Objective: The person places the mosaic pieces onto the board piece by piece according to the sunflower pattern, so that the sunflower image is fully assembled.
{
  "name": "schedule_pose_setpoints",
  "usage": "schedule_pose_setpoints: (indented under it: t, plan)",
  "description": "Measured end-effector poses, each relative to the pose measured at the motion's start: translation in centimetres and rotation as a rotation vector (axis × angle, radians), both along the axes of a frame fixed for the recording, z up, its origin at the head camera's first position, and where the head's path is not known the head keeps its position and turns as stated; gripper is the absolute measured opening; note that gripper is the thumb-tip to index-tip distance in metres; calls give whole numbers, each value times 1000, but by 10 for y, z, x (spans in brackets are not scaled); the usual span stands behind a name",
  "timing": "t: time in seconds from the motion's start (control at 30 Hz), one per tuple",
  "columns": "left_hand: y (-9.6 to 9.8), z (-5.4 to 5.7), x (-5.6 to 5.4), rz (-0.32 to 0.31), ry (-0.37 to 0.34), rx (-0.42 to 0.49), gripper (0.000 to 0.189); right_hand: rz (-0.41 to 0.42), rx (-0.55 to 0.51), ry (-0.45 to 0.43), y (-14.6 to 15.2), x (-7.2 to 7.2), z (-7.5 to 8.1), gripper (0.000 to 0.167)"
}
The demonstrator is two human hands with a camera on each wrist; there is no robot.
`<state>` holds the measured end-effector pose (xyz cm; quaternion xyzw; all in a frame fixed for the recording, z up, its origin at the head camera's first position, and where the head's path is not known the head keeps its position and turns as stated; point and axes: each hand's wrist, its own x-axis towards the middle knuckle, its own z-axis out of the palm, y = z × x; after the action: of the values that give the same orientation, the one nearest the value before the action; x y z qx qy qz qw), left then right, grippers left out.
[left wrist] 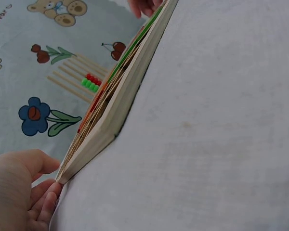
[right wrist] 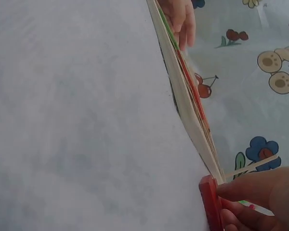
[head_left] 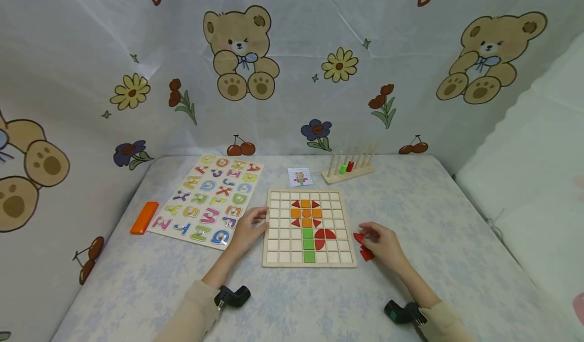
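Observation:
A square wooden grid board (head_left: 284, 234) lies mid-table. On it, orange pieces (head_left: 306, 204) and small red triangles (head_left: 296, 203) form a flower above a column of green squares (head_left: 308, 244); several red quarter-circles (head_left: 329, 234) sit beside that column. My left hand (head_left: 247, 229) holds the board's left edge; in the left wrist view the thumb and fingers meet around its rim (left wrist: 82, 161). Just off the right edge, my right hand (head_left: 382, 242) pinches a red piece (right wrist: 211, 204) between thumb and fingers. More red pieces (head_left: 366, 254) lie under that hand, partly hidden by it.
A wooden alphabet puzzle board (head_left: 212, 192) lies at the left, with an orange block (head_left: 144, 218) beside it. Behind the grid board are a small pattern card (head_left: 299, 177) and a peg stand (head_left: 350, 174) with green and red beads. A printed bear curtain (head_left: 283, 114) hangs behind.

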<state>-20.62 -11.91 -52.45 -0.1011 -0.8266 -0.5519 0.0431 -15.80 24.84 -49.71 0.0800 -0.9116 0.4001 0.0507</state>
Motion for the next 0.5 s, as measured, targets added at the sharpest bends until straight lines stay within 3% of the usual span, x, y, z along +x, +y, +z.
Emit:
schedule_pose_setpoints:
  t: [0.23, 0.5]
  plan:
    - [-1, -1, 0, -7, -4, 6, 40, -1, -19, 7, -5, -9, -4, 28]
    - [0, -1, 0, -6, -16, 5, 41, -40, 18, 7, -7, -9, -5, 21]
